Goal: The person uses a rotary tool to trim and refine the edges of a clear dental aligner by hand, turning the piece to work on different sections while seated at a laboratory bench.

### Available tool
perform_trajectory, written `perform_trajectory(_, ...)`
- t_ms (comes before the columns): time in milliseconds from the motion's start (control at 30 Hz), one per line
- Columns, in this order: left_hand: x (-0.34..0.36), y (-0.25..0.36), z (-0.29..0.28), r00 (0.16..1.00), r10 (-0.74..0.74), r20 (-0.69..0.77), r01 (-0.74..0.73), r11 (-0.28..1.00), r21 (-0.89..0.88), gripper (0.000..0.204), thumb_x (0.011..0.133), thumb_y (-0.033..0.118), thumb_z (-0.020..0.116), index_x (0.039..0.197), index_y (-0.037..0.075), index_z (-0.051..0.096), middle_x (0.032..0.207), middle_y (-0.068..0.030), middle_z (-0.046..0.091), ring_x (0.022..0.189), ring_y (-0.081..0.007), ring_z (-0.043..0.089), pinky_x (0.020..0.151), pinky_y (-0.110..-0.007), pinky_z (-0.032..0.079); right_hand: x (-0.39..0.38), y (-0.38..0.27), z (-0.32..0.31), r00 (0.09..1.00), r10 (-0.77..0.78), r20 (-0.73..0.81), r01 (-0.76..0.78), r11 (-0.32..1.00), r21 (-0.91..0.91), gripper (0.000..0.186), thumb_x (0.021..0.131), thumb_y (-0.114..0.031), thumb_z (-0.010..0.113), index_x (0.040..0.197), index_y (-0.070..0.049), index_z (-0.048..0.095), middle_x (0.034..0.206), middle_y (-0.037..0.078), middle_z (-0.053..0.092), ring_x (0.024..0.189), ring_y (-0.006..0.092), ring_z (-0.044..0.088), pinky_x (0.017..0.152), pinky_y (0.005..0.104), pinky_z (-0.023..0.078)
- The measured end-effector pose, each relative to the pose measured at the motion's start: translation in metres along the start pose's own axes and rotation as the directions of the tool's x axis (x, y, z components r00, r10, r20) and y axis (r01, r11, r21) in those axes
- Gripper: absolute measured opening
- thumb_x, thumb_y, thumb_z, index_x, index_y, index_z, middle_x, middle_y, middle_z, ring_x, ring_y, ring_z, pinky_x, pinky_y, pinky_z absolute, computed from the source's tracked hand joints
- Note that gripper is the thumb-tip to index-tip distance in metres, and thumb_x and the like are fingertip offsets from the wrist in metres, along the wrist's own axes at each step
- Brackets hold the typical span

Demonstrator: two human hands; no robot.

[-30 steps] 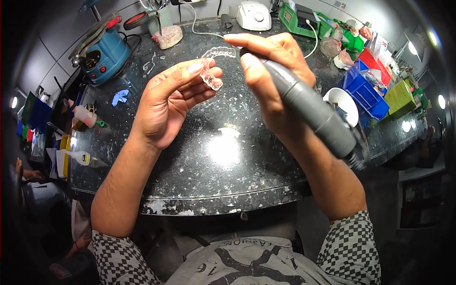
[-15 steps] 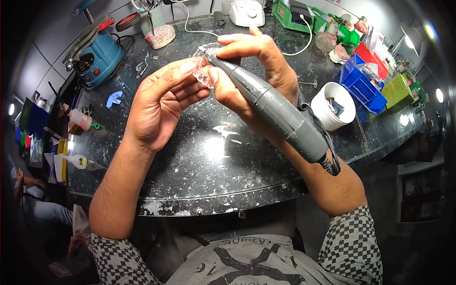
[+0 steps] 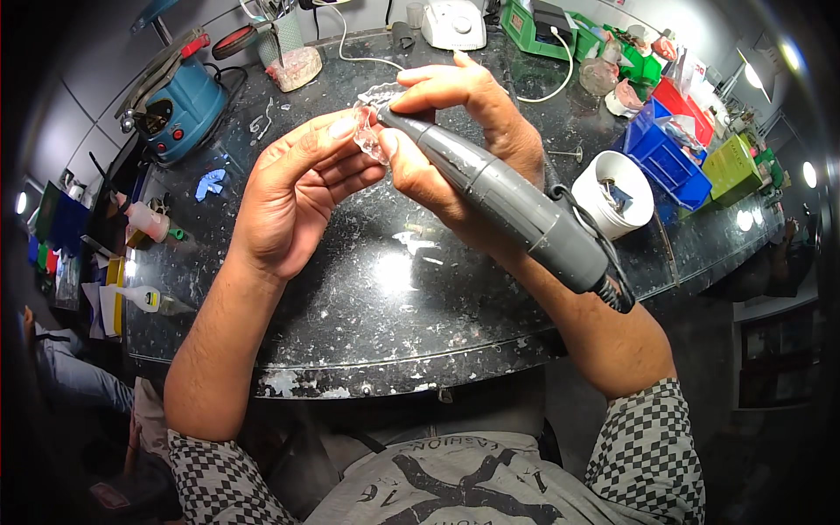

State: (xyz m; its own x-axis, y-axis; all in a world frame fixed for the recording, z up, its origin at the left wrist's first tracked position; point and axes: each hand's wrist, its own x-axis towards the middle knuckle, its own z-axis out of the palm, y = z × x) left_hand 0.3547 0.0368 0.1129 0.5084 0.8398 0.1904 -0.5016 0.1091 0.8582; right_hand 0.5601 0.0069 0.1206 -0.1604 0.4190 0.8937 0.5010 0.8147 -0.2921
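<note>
Between the thumb and fingertips of my left hand [image 3: 293, 188] is a clear, tooth-shaped plastic dental tray [image 3: 371, 147]. My right hand [image 3: 503, 118] grips a dark grey rotary handpiece [image 3: 499, 197], its body slanting down to the right over my forearm, with a black cord at its rear. The handpiece's front end is right at the tray; its tip is too small to make out. My right thumb is close to the tray's near edge, and the index finger curls over the handpiece's nose. Both hands are above the dark, paint-chipped bench [image 3: 341, 324].
Right of my hands stands a white tub [image 3: 604, 219] with small items inside. Farther right are a blue bin [image 3: 665, 166] and a green bin [image 3: 529, 39]. A blue machine [image 3: 179, 109] and a stone-like block [image 3: 295, 68] stand far left. A squeeze bottle [image 3: 144, 299] lies near left.
The tray has tilted slightly in my fingers. The handpiece's rear end has shifted a little up and to the right. Another person at the far left has moved.
</note>
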Motion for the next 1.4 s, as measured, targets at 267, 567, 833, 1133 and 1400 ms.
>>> perform_trajectory(267,0.0001,0.0009,-0.0017,1.0,-0.006,0.006,0.006,1.0,0.022,0.037,0.097,0.021,0.059,0.123,-0.005,0.059,0.113,-0.0152,0.068,0.1,-0.0216,0.069,0.094,-0.037,0.056,-0.0014,-0.0021,-0.0016,0.999,0.032,0.022,-0.033,0.998,0.048,0.032,0.077,-0.017,0.077,0.105,-0.007,0.064,0.107,0.01,0.066,0.109,0.0239,0.064,0.113,0.0499,0.031)
perform_trajectory(567,-0.0004,0.0013,0.0001,1.0,0.003,0.014,-0.003,1.0,0.015,0.036,0.097,0.02,0.06,0.123,-0.005,0.059,0.114,-0.0151,0.068,0.101,-0.022,0.068,0.094,-0.037,0.055,-0.0007,-0.0013,-0.0013,0.999,0.045,0.016,-0.046,0.997,0.062,0.032,0.077,-0.017,0.077,0.105,-0.007,0.064,0.107,0.01,0.066,0.109,0.0242,0.064,0.112,0.0511,0.031)
perform_trajectory(833,0.0,0.0014,0.0012,1.0,0.003,-0.007,-0.003,0.999,0.036,0.036,0.096,0.02,0.061,0.123,-0.004,0.059,0.112,-0.0149,0.069,0.099,-0.0216,0.069,0.093,-0.036,0.056,-0.0005,-0.0006,-0.0007,1.0,-0.012,0.023,0.011,1.0,0.015,0.032,0.077,-0.018,0.077,0.105,-0.007,0.064,0.105,0.009,0.066,0.11,0.024,0.064,0.113,0.0517,0.03)
perform_trajectory(1133,0.0008,0.0016,0.0047,1.0,0.011,-0.018,-0.01,0.999,0.036,0.035,0.096,0.019,0.061,0.121,-0.005,0.06,0.111,-0.0156,0.069,0.1,-0.0221,0.069,0.093,-0.036,0.056,0.0007,-0.0015,-0.0002,1.0,0.006,0.012,-0.006,1.0,0.024,0.03,0.078,-0.017,0.076,0.103,-0.007,0.064,0.102,0.007,0.066,0.11,0.0246,0.064,0.113,0.052,0.03)
perform_trajectory(1400,0.0015,0.0002,0.0026,1.0,0.02,-0.022,-0.019,0.999,0.039,0.035,0.096,0.018,0.061,0.121,-0.005,0.059,0.112,-0.0162,0.068,0.102,-0.0228,0.069,0.095,-0.037,0.055,0.0004,-0.0011,-0.0004,1.0,0.001,0.021,-0.001,1.0,0.024,0.03,0.077,-0.018,0.077,0.103,-0.007,0.065,0.105,0.008,0.066,0.112,0.0245,0.063,0.114,0.0521,0.03)
